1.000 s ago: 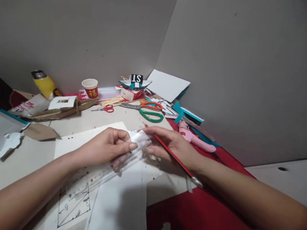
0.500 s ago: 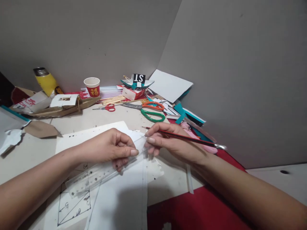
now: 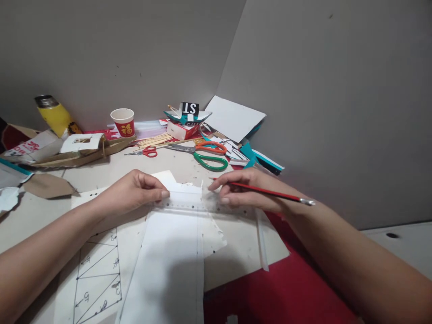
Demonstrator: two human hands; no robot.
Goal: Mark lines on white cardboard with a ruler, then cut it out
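Note:
A clear ruler lies crosswise over the upper part of a white paper sheet. My left hand pinches the ruler's left part between thumb and fingers. At its right part, my right hand has a red and black pencil across it, the tip pointing left and the silver end resting over the wrist. The right thumb and fingers are near the ruler's upper edge. Left of the white paper, a sheet with drawn triangles and numbers is partly under my left forearm.
Large scissors and small red scissors lie beyond my hands. Farther back are a paper cup, a yellow bottle, thin sticks and a white board. Red material covers the lower right.
The ruler has turned from a slant to nearly level and now lies over the white paper. My left hand has moved left, and my hands are farther apart. The view has shifted slightly.

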